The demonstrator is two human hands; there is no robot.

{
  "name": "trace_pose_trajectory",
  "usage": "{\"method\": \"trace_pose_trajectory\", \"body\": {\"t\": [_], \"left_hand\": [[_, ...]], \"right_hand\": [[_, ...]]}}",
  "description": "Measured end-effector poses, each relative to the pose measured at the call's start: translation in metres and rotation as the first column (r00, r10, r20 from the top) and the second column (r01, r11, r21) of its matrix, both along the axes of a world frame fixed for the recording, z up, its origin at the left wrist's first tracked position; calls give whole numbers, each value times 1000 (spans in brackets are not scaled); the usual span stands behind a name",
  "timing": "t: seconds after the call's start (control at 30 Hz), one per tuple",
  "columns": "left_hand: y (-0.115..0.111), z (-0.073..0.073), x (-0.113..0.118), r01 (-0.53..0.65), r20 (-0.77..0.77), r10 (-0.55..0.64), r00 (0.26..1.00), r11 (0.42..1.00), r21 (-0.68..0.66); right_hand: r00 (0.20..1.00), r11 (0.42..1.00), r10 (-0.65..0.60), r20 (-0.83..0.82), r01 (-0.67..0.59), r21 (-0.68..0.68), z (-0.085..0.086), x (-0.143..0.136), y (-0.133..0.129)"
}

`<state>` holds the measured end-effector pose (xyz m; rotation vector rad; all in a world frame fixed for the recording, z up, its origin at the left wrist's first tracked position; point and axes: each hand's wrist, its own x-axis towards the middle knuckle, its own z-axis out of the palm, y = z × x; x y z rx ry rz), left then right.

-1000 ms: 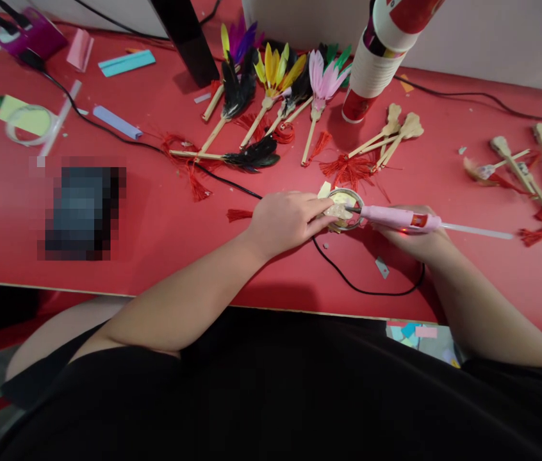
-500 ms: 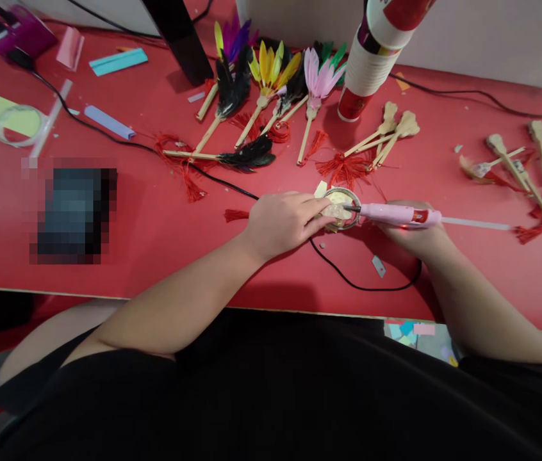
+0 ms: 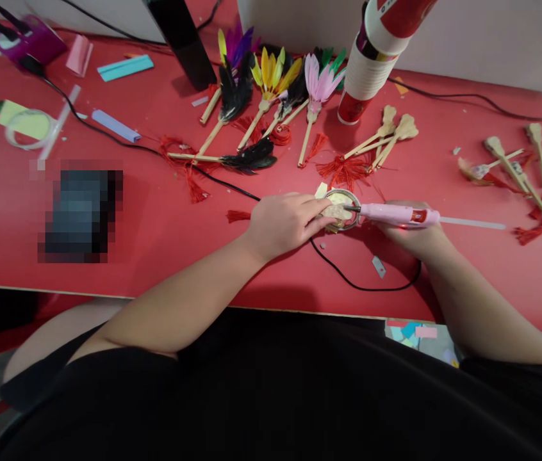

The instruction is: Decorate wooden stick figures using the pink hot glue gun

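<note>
My left hand (image 3: pixel 280 221) is closed around a small wooden handle piece with a pale, flared head (image 3: pixel 336 212). A red tassel (image 3: pixel 239 217) pokes out on the far side of that hand. The head lies over a round ring-shaped holder (image 3: pixel 358 211) with something yellowish inside. In my right hand (image 3: pixel 412 235) is a pink hot glue gun (image 3: pixel 391 214), its dark nozzle at the wooden head. A translucent glue stick (image 3: pixel 473 223) juts from the gun's back end. Whether the nozzle touches the wood, I cannot tell.
Feather-topped handles, among them a pink one (image 3: pixel 318 80), lie at the back. Bare wooden handles (image 3: pixel 403 128) with tassels sit by stacked paper cups (image 3: pixel 369 64); several more (image 3: pixel 506 163) lie far right. A black cord (image 3: pixel 371 289) loops in front. A pixelated dark object (image 3: pixel 81 214) is at left.
The view has shifted slightly, so things at the left appear a little further right. Both hands, the wooden piece and the glue gun hold practically the same position.
</note>
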<state>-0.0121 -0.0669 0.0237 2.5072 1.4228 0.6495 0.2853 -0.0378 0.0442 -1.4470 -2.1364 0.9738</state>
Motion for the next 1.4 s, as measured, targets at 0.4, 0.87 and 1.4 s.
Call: {"method": "trace_pose_trajectory", "body": {"t": [0.4,0.87,1.4], "left_hand": [[1,0,1,-2,21,2,1000,1000,6],[1,1,0,2,20,-1,1000,1000,-23],[1,1,-1,6,29,-5,1000,999,-43]], "right_hand": [[1000,1000,-26,16,26,-8,-3,2,0],[1000,1000,-19,-14,19,-23,-1,1,-1],[1000,1000,-8,-17,8,0,3,-2,0]]}}
